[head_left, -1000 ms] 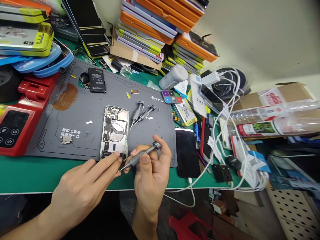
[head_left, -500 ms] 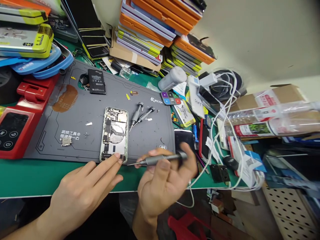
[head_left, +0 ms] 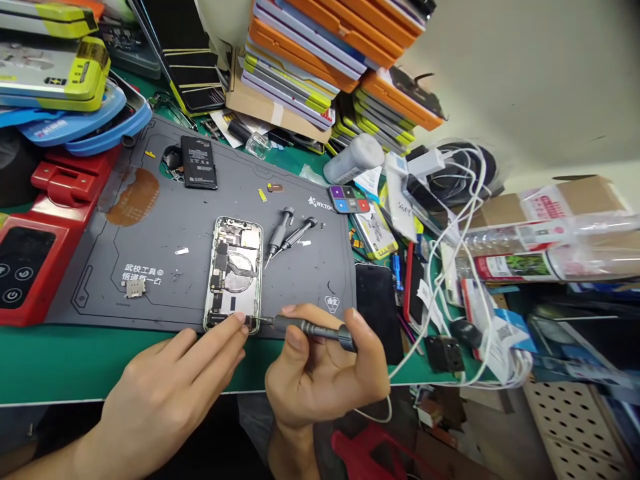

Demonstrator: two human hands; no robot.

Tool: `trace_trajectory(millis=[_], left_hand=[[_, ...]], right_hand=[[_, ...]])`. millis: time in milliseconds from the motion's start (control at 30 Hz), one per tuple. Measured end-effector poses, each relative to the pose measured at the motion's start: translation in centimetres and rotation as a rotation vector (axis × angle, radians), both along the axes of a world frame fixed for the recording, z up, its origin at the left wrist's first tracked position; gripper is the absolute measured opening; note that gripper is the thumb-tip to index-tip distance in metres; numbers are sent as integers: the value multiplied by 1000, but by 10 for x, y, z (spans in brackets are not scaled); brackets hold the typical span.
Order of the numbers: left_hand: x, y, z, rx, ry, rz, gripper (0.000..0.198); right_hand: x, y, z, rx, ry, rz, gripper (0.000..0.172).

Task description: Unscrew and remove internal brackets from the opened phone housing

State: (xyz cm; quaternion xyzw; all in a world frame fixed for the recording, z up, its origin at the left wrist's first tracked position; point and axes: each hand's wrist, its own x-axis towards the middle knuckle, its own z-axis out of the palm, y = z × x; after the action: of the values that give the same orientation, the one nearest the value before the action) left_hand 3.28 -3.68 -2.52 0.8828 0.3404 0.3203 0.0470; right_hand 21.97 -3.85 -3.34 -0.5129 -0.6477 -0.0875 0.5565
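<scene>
An opened phone (head_left: 239, 235) lies on the grey mat, its circuit boards, a round coil and flex cables exposed. Stretched fingers of my left hand (head_left: 173, 383) rest on its lower end, covering part of that edge; the hand is open, not wrapped round anything. My right hand (head_left: 320, 373) is closed round a grey precision screwdriver (head_left: 313, 328). Its thin tip points left and meets the phone's lower right side; the exact contact point is too small to see. Two more screwdrivers, a nearer one (head_left: 279, 233) and another (head_left: 299, 233), lie right of the phone.
A battery (head_left: 199, 163) and a small metal plate (head_left: 135, 287) lie on the mat (head_left: 165, 200). The red device (head_left: 40, 247) stands left. A dark phone (head_left: 379, 310), white cables (head_left: 440, 287) and a bottle (head_left: 353, 159) are right. Stacked cases (head_left: 310, 40) stand behind.
My right hand has brought the screwdriver left, so its tip now meets the phone's lower right side. My left hand keeps its fingertips on the phone. The view has shifted slightly.
</scene>
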Motion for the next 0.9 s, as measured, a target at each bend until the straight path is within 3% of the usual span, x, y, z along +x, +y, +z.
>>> trace_trajectory(millis=[200,333,433,533,800,900], left_hand=[[1,0,-1,-3,8,4,25],[0,-1,0,-7,22,0,25],[-1,-2,0,-24,20,1,28],[0,-1,1,-45,12,14,30],[2,-3,-2,-28,54,81,32],[0,-4,-5,47,136,36,36]], right_hand=[[1,1,1,-5,8,-5,61],[4,-2,4,34,-107,-6,51],[6,-6,8,64,-199,-93,46],[8,-6,11,50,-135,-157,41],[12,-3,16,17,-71,-49,42],[12,-3,15,15,-72,-53,44]])
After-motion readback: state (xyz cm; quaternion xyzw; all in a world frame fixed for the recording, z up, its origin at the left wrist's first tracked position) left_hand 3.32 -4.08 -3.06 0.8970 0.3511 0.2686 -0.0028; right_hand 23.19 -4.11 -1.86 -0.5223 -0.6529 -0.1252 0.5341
